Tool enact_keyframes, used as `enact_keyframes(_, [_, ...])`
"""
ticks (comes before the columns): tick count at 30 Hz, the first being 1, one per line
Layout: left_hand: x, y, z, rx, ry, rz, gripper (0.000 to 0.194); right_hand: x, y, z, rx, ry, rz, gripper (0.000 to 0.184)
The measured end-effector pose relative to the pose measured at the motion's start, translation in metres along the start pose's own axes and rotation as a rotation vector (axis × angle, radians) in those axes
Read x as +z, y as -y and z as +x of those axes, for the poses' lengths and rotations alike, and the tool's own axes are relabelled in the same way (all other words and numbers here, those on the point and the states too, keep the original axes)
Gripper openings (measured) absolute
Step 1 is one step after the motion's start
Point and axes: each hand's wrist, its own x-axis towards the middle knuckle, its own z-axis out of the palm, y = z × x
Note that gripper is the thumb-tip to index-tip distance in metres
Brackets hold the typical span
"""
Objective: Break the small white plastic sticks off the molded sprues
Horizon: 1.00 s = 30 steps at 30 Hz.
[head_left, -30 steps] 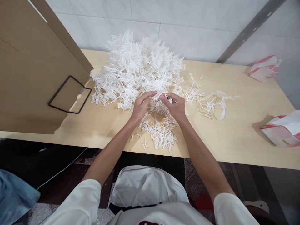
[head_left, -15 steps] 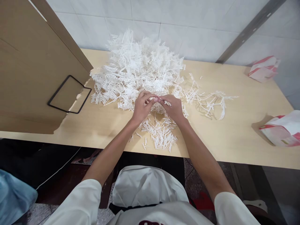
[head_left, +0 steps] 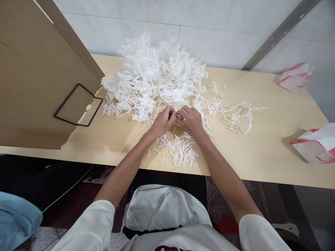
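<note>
My left hand (head_left: 165, 120) and my right hand (head_left: 191, 120) meet at their fingertips, just in front of a big heap of white, branching, plastic-looking strands (head_left: 159, 76). Both are closed in a pinch. A bit of a thin white piece (head_left: 180, 116) shows at the fingers of my right hand; most of it is covered. What the left fingertips grip, if anything, is hidden. Below my hands, near the table's front edge, lies a smaller pile of short white sticks (head_left: 183, 153), with several loose ones to its left.
Bare-looking branched strands (head_left: 237, 116) lie right of the heap. A large cardboard sheet (head_left: 34, 87) with a black wire frame (head_left: 78, 104) stands on the left. Two red-and-white paper packets (head_left: 297, 76) sit on the right of the wooden table (head_left: 256, 153). A tiled wall (head_left: 222, 42) rises behind.
The left hand has turned and its fingers are curled in more tightly. My right fingers have also curled. The heap and the stick pile look much the same.
</note>
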Motion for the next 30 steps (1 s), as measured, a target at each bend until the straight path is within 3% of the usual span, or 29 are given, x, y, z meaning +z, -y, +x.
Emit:
enact_keyframes(6, [0.005, -0.004, -0.002, -0.122, 0.045, -0.227, 0.016, 0.001, 0.000, 0.002, 0.055, -0.099, -0.027, 0.023])
enact_keyframes(10, [0.011, -0.013, -0.011, -0.053, 0.156, -0.233, 0.015, -0.009, -0.024, 0.003, 0.332, -0.335, 0.077, 0.026])
enact_keyframes(13, [0.011, -0.013, -0.011, -0.015, -0.021, -0.161, 0.007, -0.018, -0.033, 0.004, 0.385, -0.285, 0.316, 0.030])
enact_keyframes(16, [0.002, -0.010, -0.005, 0.034, -0.213, 0.024, 0.012, -0.020, -0.027, 0.005, 0.396, -0.189, 0.537, 0.034])
enact_keyframes(21, [-0.009, -0.007, 0.000, 0.020, -0.116, -0.039, 0.027, -0.016, -0.014, 0.007, 0.407, -0.091, 0.651, 0.037])
enact_keyframes(30, [-0.002, -0.002, 0.000, -0.068, -0.033, -0.284, 0.042, -0.016, -0.004, 0.008, 0.432, -0.122, 0.748, 0.039])
